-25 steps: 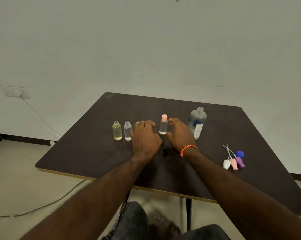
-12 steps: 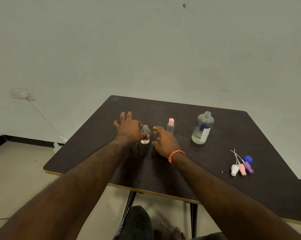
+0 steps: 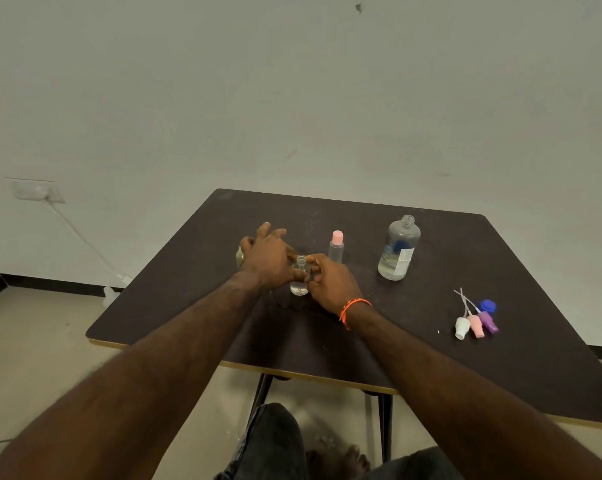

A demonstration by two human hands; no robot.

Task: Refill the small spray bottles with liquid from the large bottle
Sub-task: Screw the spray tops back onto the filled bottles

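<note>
At frame centre, our left hand (image 3: 270, 259) and right hand (image 3: 330, 285) pinch an uncapped small spray bottle (image 3: 300, 280) between them. The open large bottle (image 3: 398, 249) stands right of centre on the table (image 3: 431, 341).

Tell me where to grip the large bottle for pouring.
Grip the large bottle round its wide labelled body, coming from its right side, probably with the right hand. It stands upright and uncapped, its neck is narrow, and the pink-capped bottle stands to its left.

Three small bottles (image 3: 299, 279) are seen, one large bottle (image 3: 398, 249), three spray heads (image 3: 476, 325) and one blue cap (image 3: 487, 306).
</note>
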